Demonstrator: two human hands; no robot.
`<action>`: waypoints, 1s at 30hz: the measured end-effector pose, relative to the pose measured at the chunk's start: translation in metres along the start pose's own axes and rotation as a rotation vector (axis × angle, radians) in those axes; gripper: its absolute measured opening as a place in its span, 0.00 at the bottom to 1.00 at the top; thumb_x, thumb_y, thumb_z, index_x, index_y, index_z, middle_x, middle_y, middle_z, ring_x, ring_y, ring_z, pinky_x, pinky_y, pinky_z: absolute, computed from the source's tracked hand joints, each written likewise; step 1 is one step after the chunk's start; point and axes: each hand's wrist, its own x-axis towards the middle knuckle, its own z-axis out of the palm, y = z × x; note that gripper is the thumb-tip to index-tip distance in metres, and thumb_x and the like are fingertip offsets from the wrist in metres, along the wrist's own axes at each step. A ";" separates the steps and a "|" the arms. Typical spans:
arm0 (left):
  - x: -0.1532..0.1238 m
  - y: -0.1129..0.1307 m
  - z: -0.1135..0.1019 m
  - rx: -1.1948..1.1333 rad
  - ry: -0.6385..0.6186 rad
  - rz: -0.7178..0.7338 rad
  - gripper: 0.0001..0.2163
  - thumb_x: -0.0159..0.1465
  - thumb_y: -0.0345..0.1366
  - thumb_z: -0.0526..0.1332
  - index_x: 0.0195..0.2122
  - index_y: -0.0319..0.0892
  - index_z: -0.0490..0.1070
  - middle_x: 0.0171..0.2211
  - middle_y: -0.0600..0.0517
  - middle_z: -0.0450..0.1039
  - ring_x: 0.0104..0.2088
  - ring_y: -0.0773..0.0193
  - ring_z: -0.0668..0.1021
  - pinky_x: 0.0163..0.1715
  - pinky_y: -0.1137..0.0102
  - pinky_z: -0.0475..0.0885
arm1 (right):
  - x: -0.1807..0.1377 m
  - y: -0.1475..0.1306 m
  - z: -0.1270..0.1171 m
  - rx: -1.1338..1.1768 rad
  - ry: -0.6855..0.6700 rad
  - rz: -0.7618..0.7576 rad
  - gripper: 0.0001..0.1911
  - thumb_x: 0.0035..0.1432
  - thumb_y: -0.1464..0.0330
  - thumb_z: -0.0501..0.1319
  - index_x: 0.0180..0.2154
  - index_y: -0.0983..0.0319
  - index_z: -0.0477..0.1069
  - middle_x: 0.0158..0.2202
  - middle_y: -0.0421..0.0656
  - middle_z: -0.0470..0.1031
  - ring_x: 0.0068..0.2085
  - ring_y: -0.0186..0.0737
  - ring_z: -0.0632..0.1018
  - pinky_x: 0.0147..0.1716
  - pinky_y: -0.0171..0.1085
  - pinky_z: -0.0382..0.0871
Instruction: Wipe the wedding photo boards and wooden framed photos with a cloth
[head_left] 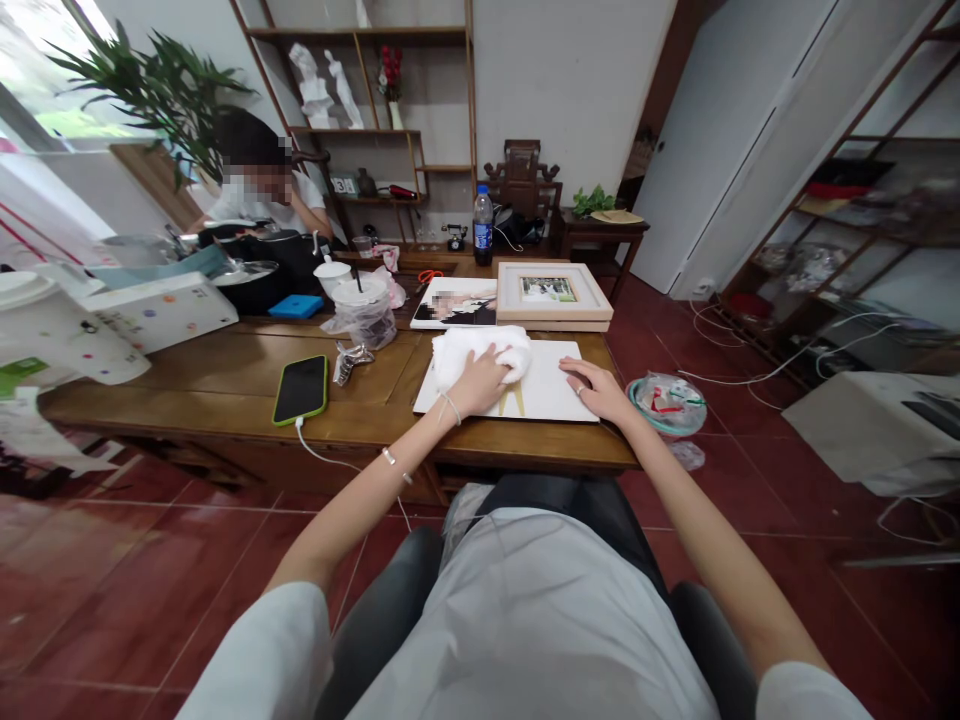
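My left hand (484,385) presses down on a bunched white towel (457,352), its fingers curled over the cloth. Under the towel lies a flat white board (551,400) near the table's front edge, partly covered. A tan, forked shape (512,402) shows on the board just below the towel; whether it is attached cannot be made out. At the board's right edge, my right hand (600,388) rests with fingers stretched out and holds nothing. Behind the board are a light wooden picture frame (589,298) and a photo print (455,305).
On the wooden table (375,410) are a phone (300,390) on a cable, crumpled foil (351,362), a lidded cup (361,300), a blue box (296,306) and a bottle (483,228). A co-worker (262,190) sits at far left. A lined bin (667,403) stands right of the table.
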 end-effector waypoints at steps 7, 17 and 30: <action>-0.073 0.038 -0.009 0.025 -0.005 0.089 0.19 0.62 0.25 0.54 0.54 0.41 0.71 0.68 0.45 0.50 0.67 0.45 0.53 0.60 0.44 0.55 | 0.001 0.003 0.001 -0.012 -0.001 -0.011 0.16 0.59 0.71 0.56 0.47 0.60 0.76 0.54 0.49 0.75 0.57 0.48 0.73 0.60 0.52 0.63; -0.077 0.032 -0.017 -0.051 -0.027 0.137 0.19 0.64 0.25 0.52 0.55 0.41 0.69 0.67 0.46 0.54 0.67 0.47 0.56 0.60 0.46 0.59 | 0.002 0.001 0.000 -0.018 -0.013 0.006 0.16 0.59 0.71 0.56 0.46 0.59 0.76 0.54 0.48 0.75 0.57 0.47 0.73 0.60 0.51 0.63; 0.047 -0.012 -0.014 0.021 -0.009 -0.013 0.15 0.70 0.37 0.49 0.50 0.38 0.71 0.52 0.40 0.72 0.54 0.51 0.73 0.53 0.58 0.66 | 0.000 -0.002 -0.001 -0.004 -0.009 0.009 0.16 0.60 0.70 0.56 0.47 0.59 0.76 0.54 0.48 0.75 0.57 0.47 0.73 0.61 0.50 0.62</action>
